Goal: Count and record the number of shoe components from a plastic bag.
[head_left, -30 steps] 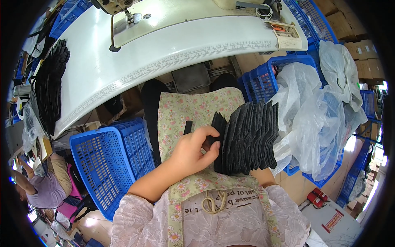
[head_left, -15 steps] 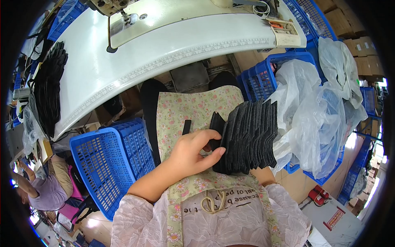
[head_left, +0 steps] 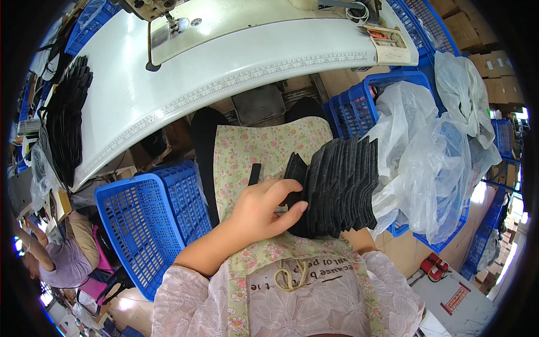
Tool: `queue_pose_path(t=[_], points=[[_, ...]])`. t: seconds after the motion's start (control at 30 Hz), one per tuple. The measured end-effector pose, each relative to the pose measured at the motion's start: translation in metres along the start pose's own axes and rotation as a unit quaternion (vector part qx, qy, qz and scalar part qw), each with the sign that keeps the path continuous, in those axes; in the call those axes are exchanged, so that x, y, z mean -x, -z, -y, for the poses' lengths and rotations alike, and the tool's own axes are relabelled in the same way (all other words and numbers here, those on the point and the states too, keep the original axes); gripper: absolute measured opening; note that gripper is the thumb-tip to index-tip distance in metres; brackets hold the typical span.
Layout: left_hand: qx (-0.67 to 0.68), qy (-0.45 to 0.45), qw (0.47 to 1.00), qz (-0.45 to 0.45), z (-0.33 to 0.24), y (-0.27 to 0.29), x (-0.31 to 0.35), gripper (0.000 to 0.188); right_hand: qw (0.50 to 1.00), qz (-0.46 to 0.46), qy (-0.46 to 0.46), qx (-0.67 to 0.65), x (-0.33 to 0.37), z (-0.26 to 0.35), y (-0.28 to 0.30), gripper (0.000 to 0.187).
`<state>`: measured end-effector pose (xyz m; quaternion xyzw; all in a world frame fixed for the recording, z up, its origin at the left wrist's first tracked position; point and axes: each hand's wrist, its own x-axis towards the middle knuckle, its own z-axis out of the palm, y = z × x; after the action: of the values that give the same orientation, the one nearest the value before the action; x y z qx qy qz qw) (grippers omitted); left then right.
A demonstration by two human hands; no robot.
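Observation:
A thick stack of black felt pieces [head_left: 342, 188] with zigzag edges stands fanned above my lap. My left hand [head_left: 264, 206] is at its left side, with thumb and forefinger closed around a few black felt pieces [head_left: 296, 171] that lean apart from the rest. A narrow black strip [head_left: 254, 174] sticks up beyond the knuckles of this hand; its lower end is hidden. My right forearm [head_left: 359, 240] runs in beneath the stack, which rests on my right hand. The stack covers that hand's fingers.
A sewing machine [head_left: 168, 22] stands on a white table [head_left: 118, 106] with a ruler along its edge. Black pieces [head_left: 64, 121] are piled at the table's left. Blue baskets [head_left: 143, 224] flank me, the right one under clear plastic bags [head_left: 421, 168]. Another person [head_left: 70, 264] sits far left.
The few pieces at the left end of the stack have tilted slightly leftward between my left fingers. Both arms and the main stack stay almost where they were.

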<state>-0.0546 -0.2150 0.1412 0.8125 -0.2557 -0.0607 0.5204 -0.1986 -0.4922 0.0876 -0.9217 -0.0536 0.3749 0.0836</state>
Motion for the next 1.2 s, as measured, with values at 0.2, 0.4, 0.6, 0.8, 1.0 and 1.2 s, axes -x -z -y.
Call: queue_pose_path(t=[0.2,0.4,0.6,0.8,1.0,1.2], points=[[-0.011,-0.003,1.0,-0.028,-0.002,-0.003,-0.001,0.022,0.997,-0.057,-0.008,-0.053,0.001,0.002,-0.001,0.02],[-0.01,-0.004,1.0,-0.002,-0.002,0.0,-0.003,0.021,0.999,0.012,0.028,0.027,0.003,-0.001,0.003,0.019],[-0.001,-0.021,1.0,-0.016,-0.002,-0.001,-0.005,0.027,0.997,0.065,-0.015,0.038,-0.001,0.001,0.0,0.022],[-0.03,-0.009,0.999,0.014,-0.002,0.001,-0.001,0.033,0.998,0.032,0.029,0.041,0.001,0.0,0.004,0.019],[0.012,0.017,0.999,-0.045,-0.007,-0.004,0.001,0.051,0.998,0.043,0.014,0.031,0.001,0.003,0.006,0.02],[-0.102,-0.069,0.991,0.047,-0.003,0.005,-0.001,0.067,0.999,0.045,-0.004,0.003,0.003,0.005,0.01,0.02]])
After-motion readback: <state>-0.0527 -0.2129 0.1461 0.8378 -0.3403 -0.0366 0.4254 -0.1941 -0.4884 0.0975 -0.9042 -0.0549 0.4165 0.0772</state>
